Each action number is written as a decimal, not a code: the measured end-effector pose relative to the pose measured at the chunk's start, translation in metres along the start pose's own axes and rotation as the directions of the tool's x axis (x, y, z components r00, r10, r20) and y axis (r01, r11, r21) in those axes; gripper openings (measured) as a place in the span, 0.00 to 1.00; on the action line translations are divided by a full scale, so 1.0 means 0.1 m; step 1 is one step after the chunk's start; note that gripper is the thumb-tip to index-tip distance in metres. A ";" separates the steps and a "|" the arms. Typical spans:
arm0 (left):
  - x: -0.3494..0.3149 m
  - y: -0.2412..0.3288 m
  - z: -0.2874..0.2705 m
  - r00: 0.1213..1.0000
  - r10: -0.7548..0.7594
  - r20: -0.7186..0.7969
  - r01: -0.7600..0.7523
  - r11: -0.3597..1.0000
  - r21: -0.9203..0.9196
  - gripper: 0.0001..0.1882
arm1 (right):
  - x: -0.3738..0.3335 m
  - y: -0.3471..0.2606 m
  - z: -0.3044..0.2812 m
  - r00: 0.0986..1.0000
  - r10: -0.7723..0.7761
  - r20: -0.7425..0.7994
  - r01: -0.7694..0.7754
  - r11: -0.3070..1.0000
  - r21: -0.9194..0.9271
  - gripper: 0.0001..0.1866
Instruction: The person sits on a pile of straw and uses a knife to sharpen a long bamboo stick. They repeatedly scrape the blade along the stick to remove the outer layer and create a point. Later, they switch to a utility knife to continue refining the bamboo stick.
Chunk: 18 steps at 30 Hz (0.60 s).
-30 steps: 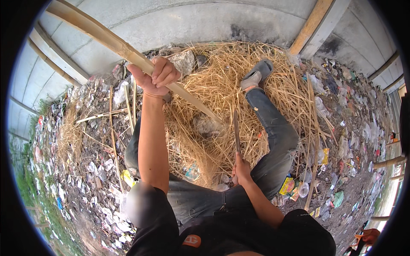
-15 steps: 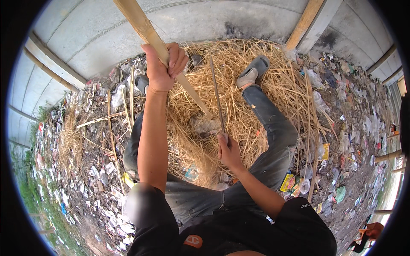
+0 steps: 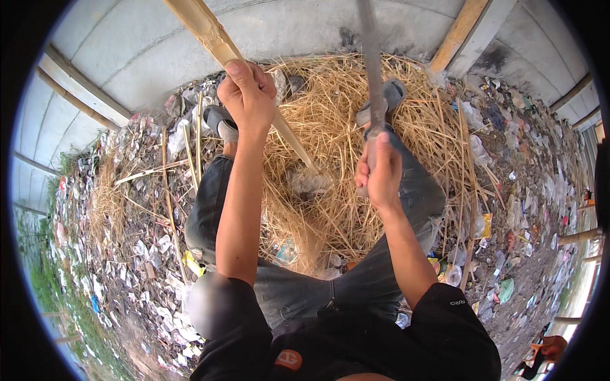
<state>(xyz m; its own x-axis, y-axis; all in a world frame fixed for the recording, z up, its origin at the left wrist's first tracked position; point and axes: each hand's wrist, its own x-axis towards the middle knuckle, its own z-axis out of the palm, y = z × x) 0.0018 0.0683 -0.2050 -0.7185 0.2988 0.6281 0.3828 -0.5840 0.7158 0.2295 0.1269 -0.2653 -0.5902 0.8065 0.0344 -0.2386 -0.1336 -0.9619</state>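
Beyond both hands I see a grey panelled wall (image 3: 286,35), its face curved by my lens. Below and between the hands spreads a heap of dry straw (image 3: 343,143), golden and tangled, the stalks lying every which way.

The longest thing in the grip is a bamboo pole (image 3: 208,32), running from above the left hand (image 3: 249,98), at the upper edge of my view, down past it to the right. It is pale yellow-tan and looks split lengthwise; just above the fist its surface is rough and uneven, while below it narrows to a thin, smoother strip. The left hand is wrapped firmly round it, thumb on top.

The right hand (image 3: 382,173) is clenched on the handle of a long blade (image 3: 373,70), thumb laid along it. The blade rises straight up from that fist, dark grey, slightly mottled, softened by blur; I cannot see its tip. The handle's blunt end pokes out under the fingers.

Smallest is a pale, dusty stone (image 3: 310,183), left of the right hand, near the pole's lower end; I cannot tell whether they touch.
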 end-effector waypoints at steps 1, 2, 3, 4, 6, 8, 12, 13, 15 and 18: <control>0.03 -0.01 0.00 1.000 0.004 0.010 -0.004 1.000 -0.006 0.34 | -0.01 -0.19 0.05 0.995 -0.095 -0.031 0.099 0.986 0.133 0.31; 0.05 -0.01 -0.01 1.000 0.009 0.019 -0.009 1.000 -0.011 0.34 | -0.01 -0.28 0.08 0.980 -0.185 -0.075 0.198 0.945 0.260 0.31; 0.01 0.00 -0.02 1.000 -0.014 -0.001 0.014 1.000 -0.004 0.34 | -0.11 -0.14 0.12 0.949 -0.285 -0.133 0.313 0.902 0.298 0.31; -0.01 0.00 0.03 1.000 -0.023 0.016 0.024 0.999 -0.022 0.34 | -0.31 0.13 0.12 0.897 -0.389 -0.210 0.439 0.839 0.321 0.32; -0.05 0.01 0.12 0.998 -0.036 0.044 0.039 0.998 -0.055 0.34 | -0.98 1.30 -0.14 0.971 -0.167 -0.169 0.193 0.970 0.148 0.31; -0.08 0.04 0.06 0.998 -0.033 0.048 0.037 0.997 -0.067 0.35 | -1.36 1.81 -0.42 0.684 0.727 -0.053 -0.726 0.672 -0.145 0.31; -0.06 0.04 -0.06 0.997 -0.007 0.073 0.015 0.993 -0.118 0.35 | -1.31 1.69 -0.44 0.611 0.769 -0.190 -0.773 0.631 0.065 0.31; -0.08 0.07 -0.09 0.995 -0.017 0.097 0.028 0.994 -0.108 0.35 | -1.14 1.33 -0.35 0.697 0.696 -0.172 -0.699 0.713 0.048 0.31; -0.04 0.07 -0.13 0.994 -0.020 0.106 0.032 0.993 -0.113 0.34 | -0.74 0.75 -0.23 0.886 0.461 -0.054 -0.456 0.886 0.087 0.31; -0.04 0.08 -0.12 0.999 -0.042 0.008 0.042 0.995 -0.094 0.34 | -0.46 0.19 -0.12 0.999 0.051 0.019 -0.054 0.965 0.256 0.30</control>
<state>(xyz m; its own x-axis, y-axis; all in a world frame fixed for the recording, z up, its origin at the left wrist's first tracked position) 0.0010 0.0532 -0.2058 -0.7289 0.3292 0.6003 0.2959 -0.6392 0.7098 0.2613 0.0946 -0.2881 -0.6163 0.7875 -0.0096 -0.3959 -0.3203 -0.8606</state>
